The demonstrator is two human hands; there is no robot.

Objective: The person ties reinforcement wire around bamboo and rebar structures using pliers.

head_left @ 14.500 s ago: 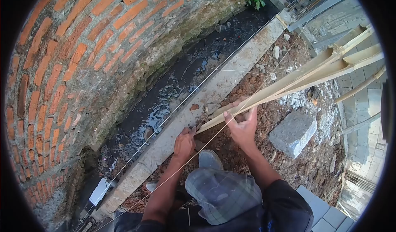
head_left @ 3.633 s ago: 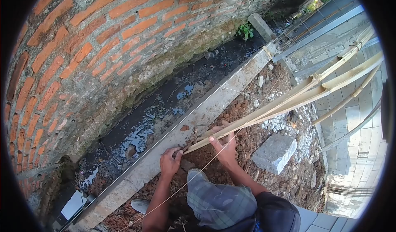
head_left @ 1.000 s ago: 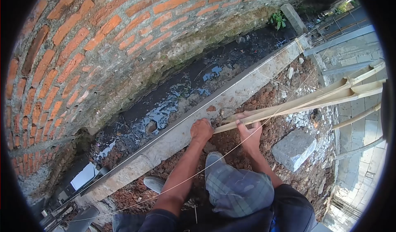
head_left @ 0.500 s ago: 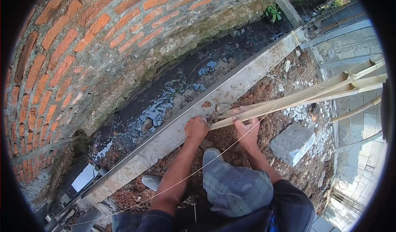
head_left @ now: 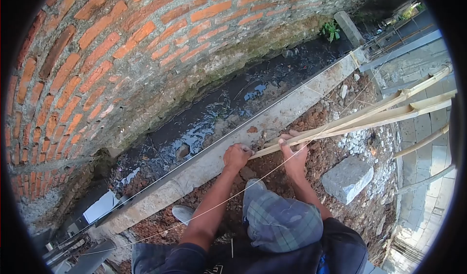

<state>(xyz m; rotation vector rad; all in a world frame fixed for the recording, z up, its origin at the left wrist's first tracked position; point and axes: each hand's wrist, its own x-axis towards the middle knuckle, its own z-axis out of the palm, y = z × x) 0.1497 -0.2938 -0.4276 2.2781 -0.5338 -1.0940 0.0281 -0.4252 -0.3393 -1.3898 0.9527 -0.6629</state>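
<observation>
Two long pale split-bamboo strips (head_left: 412,109) run from the right edge to the middle, close together near my hands and spread apart farther out. My left hand (head_left: 237,156) is closed on their near end, beside the concrete beam (head_left: 287,112). A little farther along, my right hand (head_left: 294,153) wraps round the strips, thumb on top. A thin string (head_left: 233,196) crosses in front of my forearms and passes near the right hand. Beneath the hands lies reddish-brown soil.
Left of the beam runs a ditch of dark water (head_left: 194,137), bounded by a brick wall (head_left: 97,74). A grey concrete block (head_left: 347,179) lies on the soil to my right. Paving (head_left: 428,176) and more bamboo poles (head_left: 422,141) are at the far right.
The view has shifted slightly. The bamboo strips have rotated, so their concave inner faces show less. Both hands remain on them, and the right hand's fingers now sit higher over the strips.
</observation>
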